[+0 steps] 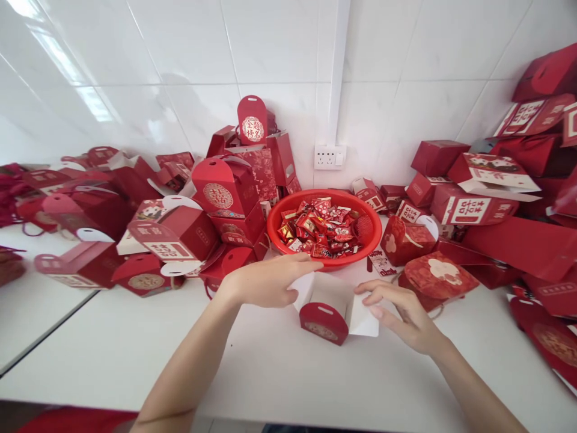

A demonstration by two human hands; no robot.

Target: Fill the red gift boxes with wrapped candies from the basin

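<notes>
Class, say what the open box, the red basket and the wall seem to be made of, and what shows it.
Open box: probably thin card, smooth red outside, plain white inside; crisp folds, thin edges.
Basket: likely plastic, slightly shiny; even colour, small holes.
Wall: seemingly glazed tile, glossy white; straight joints, bright reflections.

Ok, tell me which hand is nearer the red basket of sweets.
Left. The left hand is just in front of the basket; the right hand is farther off, in front and to the right, at a white flap of the open box.
</notes>
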